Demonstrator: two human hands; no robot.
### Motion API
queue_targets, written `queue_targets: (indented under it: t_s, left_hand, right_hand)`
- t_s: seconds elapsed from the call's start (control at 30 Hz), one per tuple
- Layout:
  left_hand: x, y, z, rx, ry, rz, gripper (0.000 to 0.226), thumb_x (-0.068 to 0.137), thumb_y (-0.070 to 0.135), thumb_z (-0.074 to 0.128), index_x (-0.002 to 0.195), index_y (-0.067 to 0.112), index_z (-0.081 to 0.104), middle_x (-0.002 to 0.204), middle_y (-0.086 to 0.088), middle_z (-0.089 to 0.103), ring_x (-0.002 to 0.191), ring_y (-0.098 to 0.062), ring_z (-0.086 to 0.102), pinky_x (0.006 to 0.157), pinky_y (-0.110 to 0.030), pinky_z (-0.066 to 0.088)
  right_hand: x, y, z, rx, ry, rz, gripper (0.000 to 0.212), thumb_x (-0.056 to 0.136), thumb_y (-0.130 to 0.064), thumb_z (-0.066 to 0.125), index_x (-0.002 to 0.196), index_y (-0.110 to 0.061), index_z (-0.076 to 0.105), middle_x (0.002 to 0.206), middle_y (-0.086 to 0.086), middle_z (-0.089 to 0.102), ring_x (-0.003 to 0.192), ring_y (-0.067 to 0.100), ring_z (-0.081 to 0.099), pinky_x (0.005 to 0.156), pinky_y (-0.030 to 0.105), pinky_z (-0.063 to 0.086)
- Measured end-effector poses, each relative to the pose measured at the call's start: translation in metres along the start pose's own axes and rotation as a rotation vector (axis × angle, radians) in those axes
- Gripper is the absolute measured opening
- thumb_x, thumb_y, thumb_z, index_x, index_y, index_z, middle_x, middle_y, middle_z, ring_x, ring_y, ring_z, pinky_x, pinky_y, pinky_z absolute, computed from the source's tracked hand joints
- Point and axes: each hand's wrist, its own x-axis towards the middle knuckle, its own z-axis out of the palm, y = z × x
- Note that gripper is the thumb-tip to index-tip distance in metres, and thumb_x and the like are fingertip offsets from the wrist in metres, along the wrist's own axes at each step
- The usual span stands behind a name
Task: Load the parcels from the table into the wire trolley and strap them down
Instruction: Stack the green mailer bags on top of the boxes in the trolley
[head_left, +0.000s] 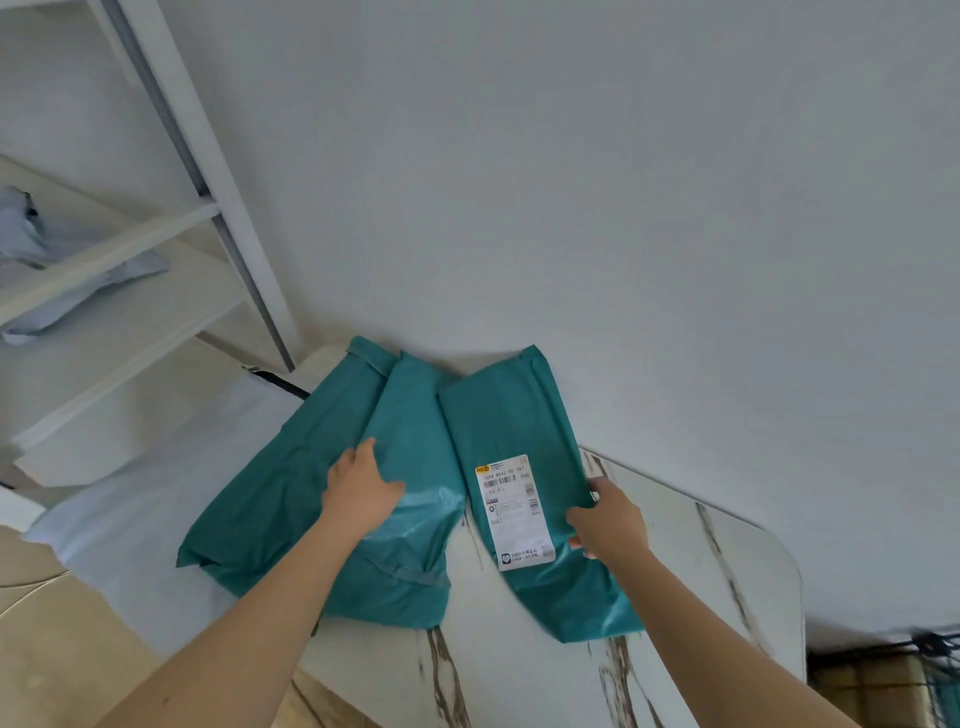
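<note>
Teal parcels (244, 499), soft, slick, likely light poly bags; left hand (361, 493) flat-fingered on middle parcel (415, 415), right hand (608, 519) pinching edge of labelled parcel (519, 410), the likeliest hold.

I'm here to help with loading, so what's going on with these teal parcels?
A person is handling teal parcels on the marble table. The left grip, a bare hand, rests flat on the middle parcel, which overlaps the left parcel. The right grip holds the right edge of the labelled parcel, thumb on top. All three lie on the table; the wire trolley barely shows at the lower right.
</note>
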Motion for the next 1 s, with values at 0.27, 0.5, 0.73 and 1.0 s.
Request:
queue_targets:
  t_s: [0.27,0.5,0.73,1.0]
  left_hand:
    - [0.018,0.010,-0.009,-0.123,0.004,0.012,0.066,0.081,0.017,0.063,0.139,0.007,0.031,0.110,-0.008,0.055,0.090,-0.025,0.056,0.073,-0.034,0.047]
    - [-0.003,0.047,-0.002,-0.319,-0.162,0.131,0.049,0.081,0.007,0.061,0.125,0.008,0.041,0.093,0.004,0.052,0.089,-0.018,0.054,0.069,-0.027,0.046]
    - [-0.035,0.101,0.029,-0.284,-0.412,0.298,0.065,0.082,0.009,0.062,0.139,0.016,0.032,0.092,-0.003,0.060,0.080,-0.017,0.059,0.068,-0.026,0.048]
    - [-0.041,0.098,0.070,-0.193,-0.289,0.222,0.052,0.085,0.015,0.062,0.133,0.012,0.043,0.109,-0.007,0.056,0.088,-0.017,0.057,0.072,-0.027,0.045]
  right_hand:
    - [-0.009,-0.005,0.007,-0.035,0.015,0.028,0.014,0.080,-0.018,0.057,0.093,-0.018,0.060,0.069,0.000,0.067,0.049,0.012,0.061,0.061,0.028,0.055]
    - [-0.023,0.000,-0.014,-0.068,0.061,0.016,0.009,0.082,-0.019,0.055,0.090,-0.017,0.059,0.064,0.002,0.067,0.055,0.015,0.061,0.057,0.025,0.048]
    - [-0.039,0.021,-0.050,-0.106,0.111,0.014,0.009,0.085,-0.015,0.051,0.089,-0.017,0.058,0.073,0.006,0.068,0.066,0.020,0.064,0.059,0.024,0.048]
    - [-0.044,0.069,-0.070,-0.087,0.154,0.107,0.011,0.085,-0.012,0.048,0.087,-0.017,0.057,0.064,0.000,0.066,0.056,0.012,0.064,0.054,0.023,0.047]
